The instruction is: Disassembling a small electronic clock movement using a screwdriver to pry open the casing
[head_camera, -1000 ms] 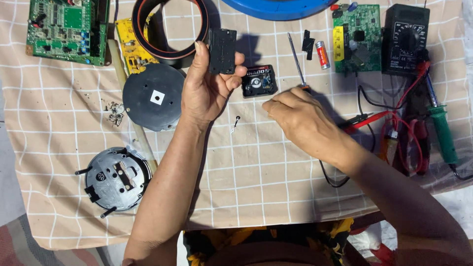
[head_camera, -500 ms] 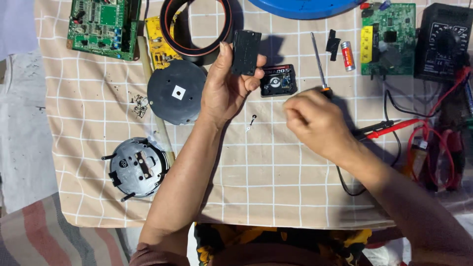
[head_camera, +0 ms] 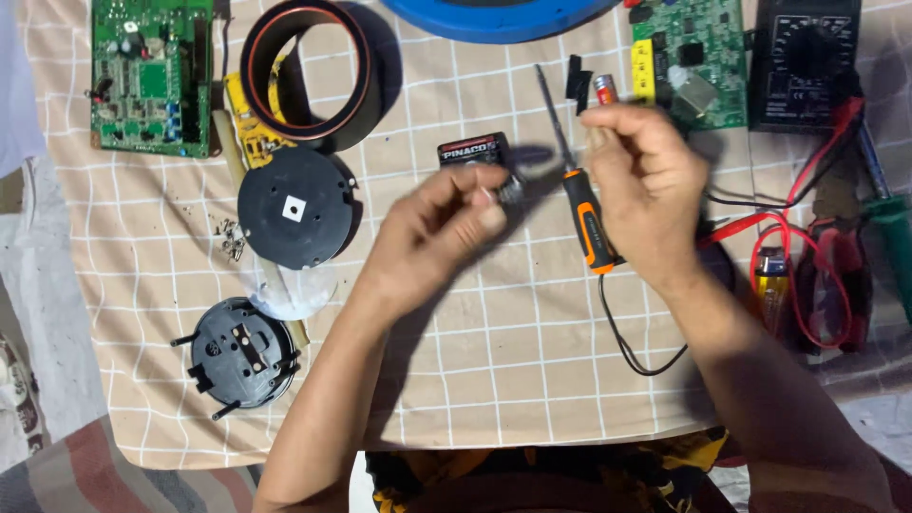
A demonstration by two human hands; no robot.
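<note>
Head view: left hand (head_camera: pixel 432 233) pinches small part; right hand (head_camera: pixel 646 180) above screwdriver (head_camera: pixel 581 195).

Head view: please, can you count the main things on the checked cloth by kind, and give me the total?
Green circuit boards: 2
Black round parts: 2
Black rings: 1
Screwdrivers with orange-black handle: 1
Black multimeters: 1
Small black boxes: 1
Total: 8
</note>
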